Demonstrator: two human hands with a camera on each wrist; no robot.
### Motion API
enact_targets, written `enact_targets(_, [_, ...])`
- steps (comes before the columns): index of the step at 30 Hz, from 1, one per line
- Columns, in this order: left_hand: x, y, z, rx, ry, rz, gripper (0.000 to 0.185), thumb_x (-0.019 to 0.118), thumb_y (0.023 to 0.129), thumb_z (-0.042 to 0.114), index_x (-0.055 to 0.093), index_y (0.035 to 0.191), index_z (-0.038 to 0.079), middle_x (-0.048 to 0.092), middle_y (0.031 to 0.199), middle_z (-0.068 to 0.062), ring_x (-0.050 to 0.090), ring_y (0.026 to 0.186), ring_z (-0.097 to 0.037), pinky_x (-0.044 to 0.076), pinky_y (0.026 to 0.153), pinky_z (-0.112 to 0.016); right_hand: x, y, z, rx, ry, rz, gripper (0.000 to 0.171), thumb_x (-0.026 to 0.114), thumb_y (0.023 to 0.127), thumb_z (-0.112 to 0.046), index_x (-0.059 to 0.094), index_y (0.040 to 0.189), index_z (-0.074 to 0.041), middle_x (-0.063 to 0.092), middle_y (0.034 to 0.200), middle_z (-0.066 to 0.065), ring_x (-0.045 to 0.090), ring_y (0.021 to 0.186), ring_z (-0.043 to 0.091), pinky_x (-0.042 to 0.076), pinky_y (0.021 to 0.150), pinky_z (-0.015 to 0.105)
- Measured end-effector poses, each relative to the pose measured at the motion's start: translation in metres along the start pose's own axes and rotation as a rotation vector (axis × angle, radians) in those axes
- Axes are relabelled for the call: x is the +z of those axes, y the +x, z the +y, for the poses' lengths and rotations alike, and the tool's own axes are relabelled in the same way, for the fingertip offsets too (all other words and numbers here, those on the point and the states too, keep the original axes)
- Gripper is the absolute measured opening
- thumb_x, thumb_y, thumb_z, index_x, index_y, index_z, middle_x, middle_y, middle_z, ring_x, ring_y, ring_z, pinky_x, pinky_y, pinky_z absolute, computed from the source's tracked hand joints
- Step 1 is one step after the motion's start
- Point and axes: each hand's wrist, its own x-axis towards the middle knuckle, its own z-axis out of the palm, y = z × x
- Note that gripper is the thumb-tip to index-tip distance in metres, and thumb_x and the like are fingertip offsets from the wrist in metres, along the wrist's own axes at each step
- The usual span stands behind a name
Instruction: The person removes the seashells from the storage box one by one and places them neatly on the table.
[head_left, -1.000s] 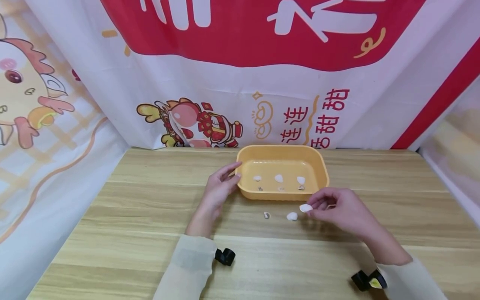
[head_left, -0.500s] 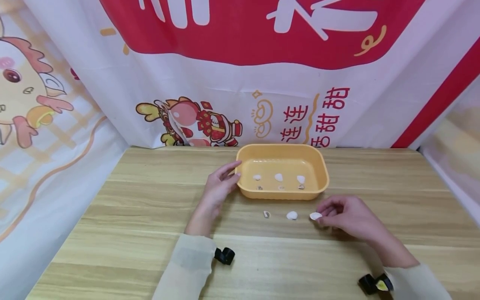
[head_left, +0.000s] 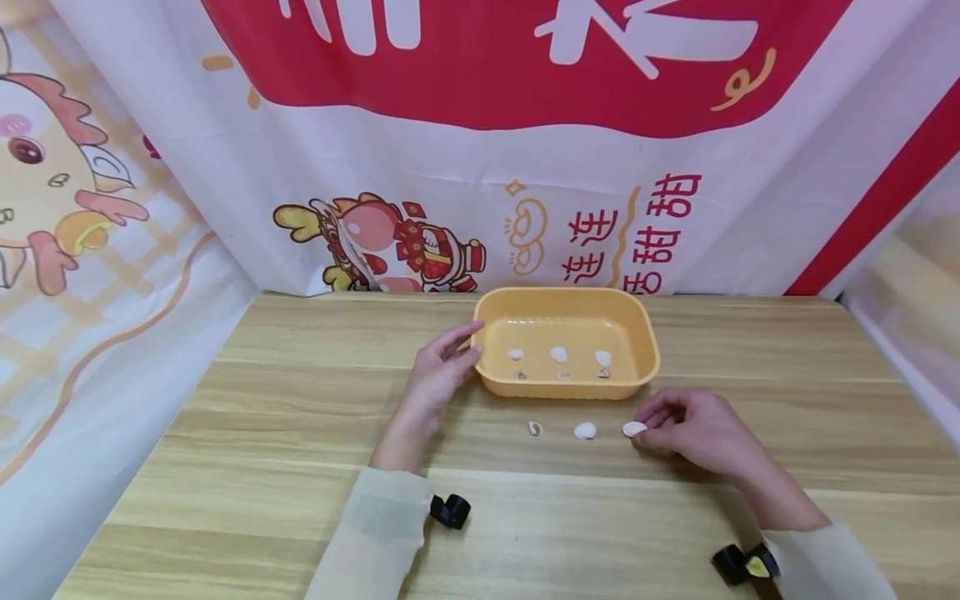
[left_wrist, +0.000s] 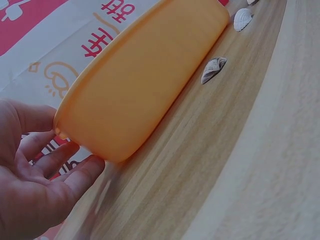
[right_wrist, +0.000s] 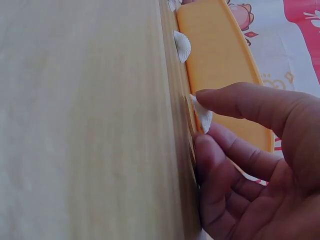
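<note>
My left hand (head_left: 438, 371) grips the left end of a yellow plastic basin (head_left: 566, 390), its fingertips at the rim and outer wall in the left wrist view. The right hand (head_left: 697, 429) pinches a white seashell (head_left: 634, 428) between thumb and fingers, low over the wood in front of the basin's right corner. Left of it on the table lie a white ribbed shell (head_left: 585, 431) and a smaller shell with a dark hollow (head_left: 535, 428), in a row. Inside the basin are several more shells, among them a white one (head_left: 558, 355).
The wooden table (head_left: 300, 517) reaches back to a printed white and red cloth (head_left: 450, 150), close behind the basin. Another patterned cloth (head_left: 90, 333) hangs along the left side. Each wrist wears a black camera mount, such as the left one (head_left: 451, 512).
The right hand has carried its shell away from the basin's front edge, to the right and slightly nearer, in line with the other two. My left hand stays on the basin.
</note>
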Motion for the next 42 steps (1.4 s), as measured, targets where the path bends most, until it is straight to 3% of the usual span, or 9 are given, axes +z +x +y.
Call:
enact_targets(8, [-0.0004,0.0,-0.0001,-0.004,-0.002,0.002,0.041,0.069,0.104,0.01,0.071,0.14,0.029,0.053,0.163,0.002,0.054,0.148,-0.024,0.053,0.12,-0.039,0.0034,0.0003,-0.0002,-0.057,-0.043,0.027,0.025,0.093,0.081,-0.024,0.078,0.097,-0.012,0.072,0.087,0.001,0.063,0.081,0.014,0.052,0.068,0.021])
enact_targets(42, [-0.0003,-0.0009,-0.0003,-0.005,-0.004,-0.009,0.04,0.069,0.105,0.013,0.07,0.142,0.029,0.053,0.163,0.002,0.053,0.149,-0.024,0.052,0.121,-0.039,0.0022,-0.0009,0.0028,-0.013,-0.063,0.005,0.03,0.092,0.084,-0.029,0.078,0.104,-0.011,0.072,0.092,0.001,0.06,0.085,0.017,0.048,0.067,0.022])
